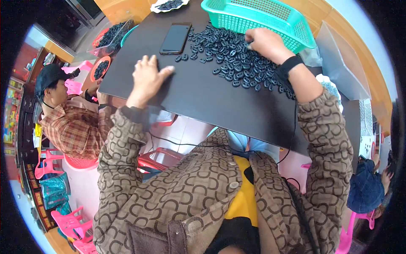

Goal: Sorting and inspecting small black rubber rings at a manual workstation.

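The person in the patterned brown jacket sits at a dark tabletop (pixel 220 101) with both arms stretched forward. The left hand (pixel 148 78) lies flat on the bare board, palm down, fingers spread a little and holding nothing, just below a black phone (pixel 175 38) that lies face up. The right hand (pixel 264 42) reaches into a heap of small black oval parts (pixel 237 59); its fingers curl down among the pieces at the top of the heap, but whether they pinch one I cannot tell, since the fingertips are hidden by the hand itself. A black band wraps that wrist. The heap spreads across the middle and right of the board, from beside the phone to the right forearm, with a few loose pieces (pixel 184 57) lying apart near the phone's lower end. A green mesh basket (pixel 262 19) stands at the far edge, just behind the right hand. Off to the left another person in a plaid shirt (pixel 69 127) and dark cap sits near a red bowl (pixel 101 67) of the same black parts, with pink plastic chairs (pixel 69 224) around.
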Demonstrator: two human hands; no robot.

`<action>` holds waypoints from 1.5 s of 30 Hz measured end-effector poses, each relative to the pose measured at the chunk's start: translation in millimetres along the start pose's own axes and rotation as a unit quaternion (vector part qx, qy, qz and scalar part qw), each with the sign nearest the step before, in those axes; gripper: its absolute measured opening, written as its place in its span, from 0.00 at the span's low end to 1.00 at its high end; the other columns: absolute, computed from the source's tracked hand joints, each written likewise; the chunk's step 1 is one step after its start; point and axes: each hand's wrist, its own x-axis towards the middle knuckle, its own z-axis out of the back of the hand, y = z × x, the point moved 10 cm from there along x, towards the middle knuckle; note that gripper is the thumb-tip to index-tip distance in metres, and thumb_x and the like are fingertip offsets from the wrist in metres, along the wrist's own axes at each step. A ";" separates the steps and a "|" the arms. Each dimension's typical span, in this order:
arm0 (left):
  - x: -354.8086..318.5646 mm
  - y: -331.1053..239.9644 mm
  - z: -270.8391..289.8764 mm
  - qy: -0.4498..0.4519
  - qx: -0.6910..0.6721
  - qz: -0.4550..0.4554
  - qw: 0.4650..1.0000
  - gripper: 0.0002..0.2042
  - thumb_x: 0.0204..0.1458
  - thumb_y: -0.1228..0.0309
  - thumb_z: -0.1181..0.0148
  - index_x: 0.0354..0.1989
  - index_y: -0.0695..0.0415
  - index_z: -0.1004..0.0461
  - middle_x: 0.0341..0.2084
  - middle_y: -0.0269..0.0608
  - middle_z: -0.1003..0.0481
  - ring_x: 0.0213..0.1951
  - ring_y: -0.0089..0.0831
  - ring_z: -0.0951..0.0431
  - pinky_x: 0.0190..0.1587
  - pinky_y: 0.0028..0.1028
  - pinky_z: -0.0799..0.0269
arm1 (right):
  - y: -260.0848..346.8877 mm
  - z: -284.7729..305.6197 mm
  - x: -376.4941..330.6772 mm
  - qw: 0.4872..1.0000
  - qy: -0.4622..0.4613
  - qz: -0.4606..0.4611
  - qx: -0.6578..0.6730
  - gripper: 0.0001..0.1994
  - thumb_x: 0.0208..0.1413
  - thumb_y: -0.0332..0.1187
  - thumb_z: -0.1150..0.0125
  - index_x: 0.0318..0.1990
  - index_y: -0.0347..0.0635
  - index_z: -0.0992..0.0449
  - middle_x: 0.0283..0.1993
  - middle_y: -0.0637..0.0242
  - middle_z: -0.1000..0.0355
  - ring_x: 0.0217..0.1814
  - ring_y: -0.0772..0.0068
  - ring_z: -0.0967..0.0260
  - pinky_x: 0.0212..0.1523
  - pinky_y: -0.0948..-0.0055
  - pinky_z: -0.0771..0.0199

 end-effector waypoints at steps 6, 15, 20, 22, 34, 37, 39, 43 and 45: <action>-15.8 -108.3 -21.3 0.045 -0.070 -0.086 0.993 0.52 0.70 0.35 0.26 0.89 0.66 0.31 0.89 0.77 0.38 0.88 0.77 0.41 0.89 0.66 0.42 | 11.6 -14.5 0.3 0.999 0.038 -0.012 -0.023 0.08 0.68 0.35 0.31 0.46 0.47 0.10 0.49 0.48 0.10 0.57 0.33 0.12 0.54 0.34 0.14; 9.0 -198.4 -38.6 0.143 -0.226 -0.140 0.953 0.52 0.67 0.41 0.18 0.89 0.65 0.30 0.90 0.70 0.36 0.90 0.70 0.40 0.91 0.57 0.40 | -62.7 58.1 -75.2 0.924 0.002 -0.157 0.350 0.06 0.68 0.25 0.27 0.40 0.38 0.20 0.33 0.68 0.21 0.25 0.73 0.26 0.23 0.63 0.25; 19.6 -245.8 6.8 0.011 -0.233 -0.130 0.964 0.39 0.63 0.54 0.16 0.79 0.61 0.18 0.71 0.62 0.20 0.77 0.64 0.29 0.83 0.55 0.30 | -124.5 52.2 -143.8 0.912 0.030 -0.256 0.320 0.03 0.69 0.22 0.30 0.42 0.40 0.18 0.34 0.68 0.19 0.22 0.74 0.30 0.21 0.65 0.30; 27.9 -270.8 25.0 -0.009 -0.270 -0.134 0.953 0.31 0.60 0.59 0.15 0.68 0.64 0.11 0.61 0.62 0.12 0.70 0.59 0.18 0.75 0.52 0.21 | -142.1 32.3 -158.5 0.895 0.029 -0.278 0.346 0.03 0.69 0.22 0.29 0.46 0.36 0.15 0.35 0.66 0.18 0.23 0.73 0.27 0.22 0.64 0.28; 88.3 -368.0 -50.7 -0.052 -0.121 -0.256 0.957 0.09 0.60 0.67 0.21 0.44 0.58 0.07 0.43 0.54 0.09 0.51 0.61 0.09 0.55 0.57 0.13 | -67.0 90.2 -242.7 0.935 -0.007 -0.169 0.313 0.10 0.69 0.29 0.22 0.53 0.37 0.11 0.36 0.75 0.19 0.34 0.83 0.25 0.34 0.75 0.27; 95.0 -368.6 -56.8 -0.031 -0.153 -0.227 0.961 0.09 0.61 0.67 0.22 0.44 0.58 0.07 0.40 0.56 0.09 0.48 0.62 0.08 0.53 0.58 0.13 | -79.8 97.7 -281.0 0.893 -0.017 -0.239 0.381 0.09 0.71 0.30 0.23 0.54 0.40 0.10 0.34 0.79 0.20 0.31 0.87 0.25 0.29 0.79 0.33; 97.4 -359.3 -47.2 -0.046 -0.234 -0.210 0.948 0.10 0.62 0.66 0.21 0.45 0.59 0.07 0.38 0.55 0.09 0.44 0.58 0.08 0.50 0.54 0.13 | -96.7 95.7 -300.4 0.874 -0.025 -0.283 0.394 0.09 0.72 0.30 0.24 0.55 0.40 0.10 0.34 0.81 0.20 0.30 0.88 0.25 0.28 0.80 0.35; 90.0 -363.0 -53.3 0.181 -0.580 -0.100 0.788 0.07 0.71 0.72 0.21 0.43 0.63 0.09 0.35 0.39 0.09 0.33 0.22 0.15 0.35 0.27 0.21 | -134.2 89.5 -338.7 0.861 -0.056 -0.321 0.391 0.09 0.74 0.30 0.25 0.56 0.42 0.09 0.34 0.82 0.20 0.29 0.89 0.25 0.26 0.82 0.37; 61.1 -379.5 -37.3 0.269 -0.687 -0.063 0.672 0.07 0.76 0.72 0.25 0.51 0.65 0.12 0.41 0.46 0.08 0.32 0.22 0.15 0.33 0.24 0.22 | -138.3 88.2 -344.2 0.856 -0.051 -0.332 0.392 0.09 0.75 0.30 0.26 0.57 0.42 0.09 0.34 0.82 0.20 0.29 0.90 0.25 0.26 0.83 0.37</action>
